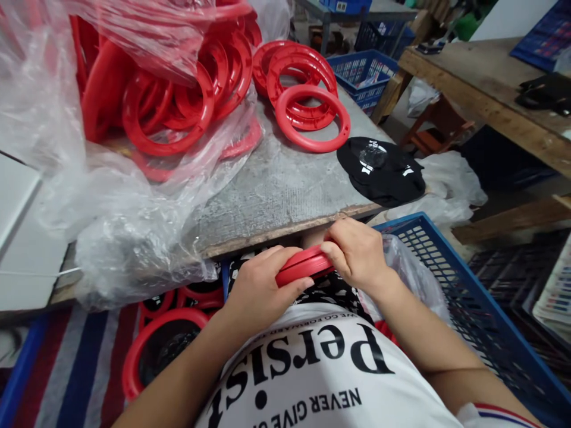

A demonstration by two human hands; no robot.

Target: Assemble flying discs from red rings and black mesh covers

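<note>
Both hands grip one red plastic ring (303, 266) held edge-on just below the front edge of the grey table (285, 184). My left hand (259, 288) wraps its left side with curled fingers. My right hand (354, 252) pinches its right end, fingers closed over the rim. Loose red rings (307, 101) lie stacked on the table's far side. Many more red rings (178, 95) fill a clear plastic bag (111, 196) at the left.
A black disc pile (381, 169) sits at the table's right corner. A blue crate (468, 309) with a plastic bag stands at my right. Assembled red rings (156, 339) lie low at the left. A wooden bench (491, 89) stands at the far right.
</note>
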